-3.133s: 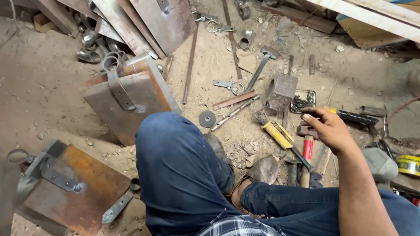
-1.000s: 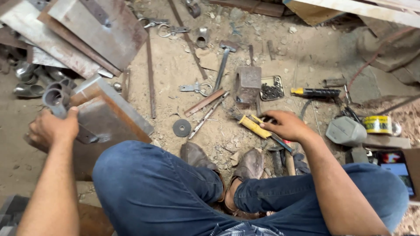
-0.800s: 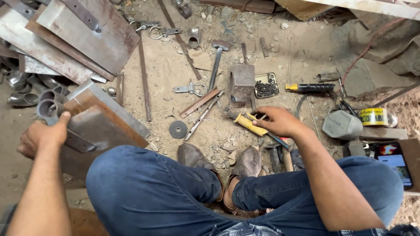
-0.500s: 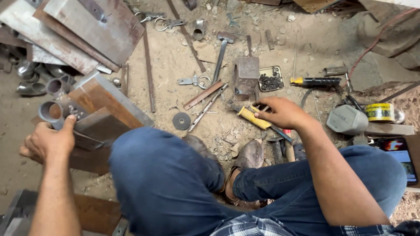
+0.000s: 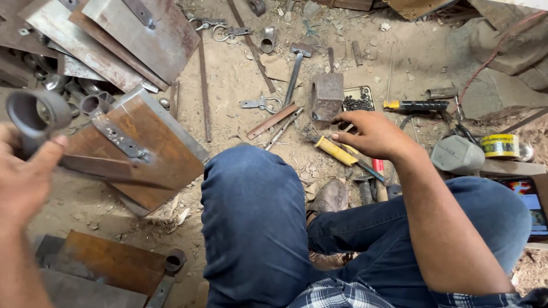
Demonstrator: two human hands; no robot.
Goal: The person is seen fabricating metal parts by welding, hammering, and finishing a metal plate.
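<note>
My left hand (image 5: 25, 177) is raised at the left edge and grips a short grey metal pipe piece (image 5: 39, 113) with a flat bar welded to it (image 5: 108, 169). My right hand (image 5: 370, 134) hovers, fingers spread, over the sandy ground just above a yellow-handled tool (image 5: 337, 150) and beside a rusty steel block (image 5: 327, 94). It holds nothing. My knees in blue jeans (image 5: 257, 211) fill the lower middle.
Rusty steel plates with hinge straps (image 5: 148, 142) lie to the left and at the top left (image 5: 142, 34). A hammer (image 5: 297, 68), rods, a screwdriver (image 5: 414, 105), a yellow tape roll (image 5: 500, 145), a grey cover (image 5: 456, 154) and a phone (image 5: 528, 202) surround me.
My left hand has lifted the pipe piece off the plate pile, up toward the camera. My right hand has opened and shifted slightly up toward the steel block.
</note>
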